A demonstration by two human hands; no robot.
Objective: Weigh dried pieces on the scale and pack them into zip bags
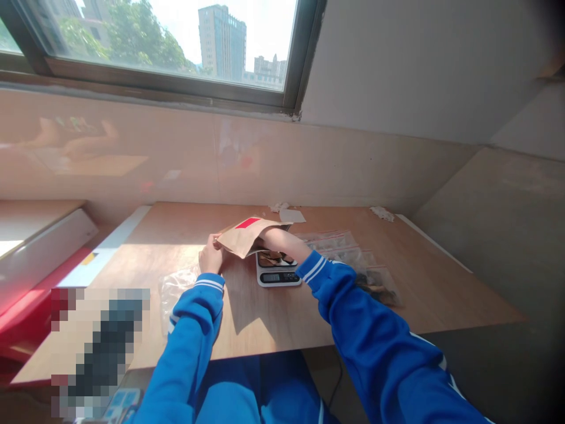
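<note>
A brown paper bag (241,237) with a red label (248,223) lies on its side in the air above the table. My left hand (212,255) is closed on the bag's left end. From the right, my right hand (280,240) reaches into the bag's mouth, so its fingers are hidden. Just below the bag stands a white kitchen scale (279,279) with a dark display. Thin brown, dry-looking pieces (272,258) rest on its dark pan, partly covered by the bag and my right arm.
Clear plastic bags (335,240) lie right of the scale, one holding dark brown pieces (377,287). Another clear bag (171,288) is by my left sleeve. White paper (292,216) and crumpled tissue (382,214) lie at the back, below the wall and window. A pixelated patch covers the lower left.
</note>
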